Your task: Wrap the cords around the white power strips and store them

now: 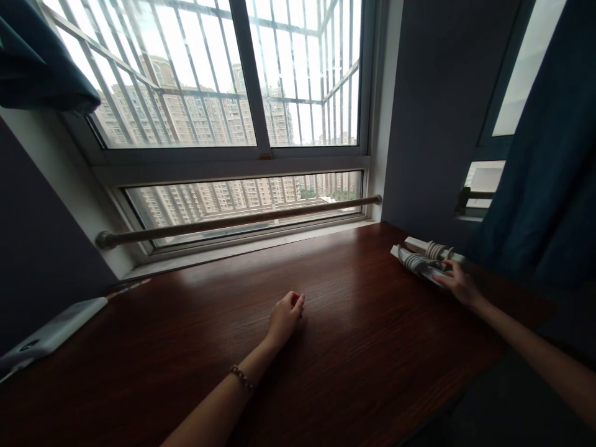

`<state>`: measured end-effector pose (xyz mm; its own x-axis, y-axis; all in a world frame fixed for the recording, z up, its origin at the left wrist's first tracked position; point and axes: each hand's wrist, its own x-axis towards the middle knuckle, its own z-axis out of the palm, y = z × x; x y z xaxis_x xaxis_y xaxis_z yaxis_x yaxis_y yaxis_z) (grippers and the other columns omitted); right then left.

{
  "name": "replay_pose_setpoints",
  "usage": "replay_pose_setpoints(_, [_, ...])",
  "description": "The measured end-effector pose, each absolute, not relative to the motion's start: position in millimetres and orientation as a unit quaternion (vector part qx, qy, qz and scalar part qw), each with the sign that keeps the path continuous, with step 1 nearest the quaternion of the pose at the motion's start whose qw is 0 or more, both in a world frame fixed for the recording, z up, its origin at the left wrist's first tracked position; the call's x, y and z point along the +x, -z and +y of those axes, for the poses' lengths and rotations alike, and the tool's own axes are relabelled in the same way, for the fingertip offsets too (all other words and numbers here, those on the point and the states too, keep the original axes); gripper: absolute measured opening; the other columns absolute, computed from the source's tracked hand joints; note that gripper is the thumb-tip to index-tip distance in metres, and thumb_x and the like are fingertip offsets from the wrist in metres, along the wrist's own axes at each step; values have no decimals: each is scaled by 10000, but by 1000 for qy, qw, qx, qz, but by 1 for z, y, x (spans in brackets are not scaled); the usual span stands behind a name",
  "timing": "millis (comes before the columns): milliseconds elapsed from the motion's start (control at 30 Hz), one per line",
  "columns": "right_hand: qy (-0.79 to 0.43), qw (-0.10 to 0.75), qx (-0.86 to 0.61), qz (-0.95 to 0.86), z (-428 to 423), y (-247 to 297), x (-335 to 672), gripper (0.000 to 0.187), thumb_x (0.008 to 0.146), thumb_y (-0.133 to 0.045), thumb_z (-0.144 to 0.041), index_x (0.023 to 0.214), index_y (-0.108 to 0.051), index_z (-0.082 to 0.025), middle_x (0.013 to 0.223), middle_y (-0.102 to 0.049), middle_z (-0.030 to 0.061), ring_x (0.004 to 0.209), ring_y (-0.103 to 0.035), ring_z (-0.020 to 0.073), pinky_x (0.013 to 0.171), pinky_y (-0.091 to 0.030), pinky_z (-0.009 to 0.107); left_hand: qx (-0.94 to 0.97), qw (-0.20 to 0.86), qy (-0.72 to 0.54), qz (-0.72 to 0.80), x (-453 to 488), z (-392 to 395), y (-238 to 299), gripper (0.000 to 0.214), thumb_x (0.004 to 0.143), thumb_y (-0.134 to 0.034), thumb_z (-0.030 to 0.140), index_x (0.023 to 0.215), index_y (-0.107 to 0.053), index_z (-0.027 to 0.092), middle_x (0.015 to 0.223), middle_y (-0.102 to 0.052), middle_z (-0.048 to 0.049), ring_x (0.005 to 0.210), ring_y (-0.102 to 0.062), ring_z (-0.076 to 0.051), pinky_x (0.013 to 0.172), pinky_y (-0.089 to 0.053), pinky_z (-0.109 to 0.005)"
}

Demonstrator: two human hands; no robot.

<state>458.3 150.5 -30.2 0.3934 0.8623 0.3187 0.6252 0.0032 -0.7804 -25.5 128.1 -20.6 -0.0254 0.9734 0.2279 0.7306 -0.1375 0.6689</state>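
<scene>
My left hand (pixel 285 316) rests on the brown wooden tabletop (pixel 344 347) with its fingers curled in a loose fist, and nothing shows in it. A beaded bracelet (pixel 242 376) circles that wrist. Far to the right, my right hand (pixel 459 284) grips the near end of a white power strip (pixel 419 264), whose grey-white cord is wound around it. Right behind lies a second white power strip (pixel 435 249), also wrapped in its cord. My fingers reach toward the gap between the two, and the palm side of the grip is hidden.
A white box-like device (pixel 56 332) with a cable lies at the table's left edge. Behind the table, a rail (pixel 242 220) crosses the barred window (pixel 265 124). Blue curtains hang at the upper left and at the right (pixel 535 186).
</scene>
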Motion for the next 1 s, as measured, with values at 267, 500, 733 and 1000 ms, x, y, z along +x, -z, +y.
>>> replay_pose_setpoints(267, [-70, 380, -715, -582, 145, 41, 466, 677, 679, -573, -455, 1232, -354, -133, 1012, -609, 167, 883, -602, 294, 767, -445, 369, 676, 181, -339, 629, -26, 129, 22, 365, 817, -364, 491, 710, -530, 183, 590, -607, 8, 571, -554, -130, 557, -310, -234])
replay_pose_setpoints(500, [-37, 367, -698, -613, 147, 50, 471, 670, 702, -531, -484, 1222, -329, -113, 1069, -567, 186, 918, -587, 288, 782, -448, 365, 677, 183, -338, 628, -26, 129, 21, 360, 816, -368, 488, 707, -529, 185, 582, -601, 10, 571, -551, -132, 551, -302, -233])
replay_pose_setpoints(733, [-2, 328, -673, -663, 157, 47, 481, 778, 667, -568, -496, 1261, -268, -93, 1088, -549, 200, 981, -555, 289, 830, -442, 363, 677, 183, -339, 628, -25, 128, 21, 362, 818, -363, 489, 702, -525, 187, 582, -601, 12, 570, -553, -133, 554, -305, -235])
replay_pose_setpoints(1000, [68, 259, -697, -665, 155, 50, 479, 729, 641, -566, -499, 1215, -355, -101, 1052, -547, 161, 979, -524, 288, 825, -433, 357, 676, 179, -339, 629, -25, 127, 20, 354, 818, -370, 478, 703, -530, 183, 579, -600, 8, 571, -549, -132, 553, -299, -235])
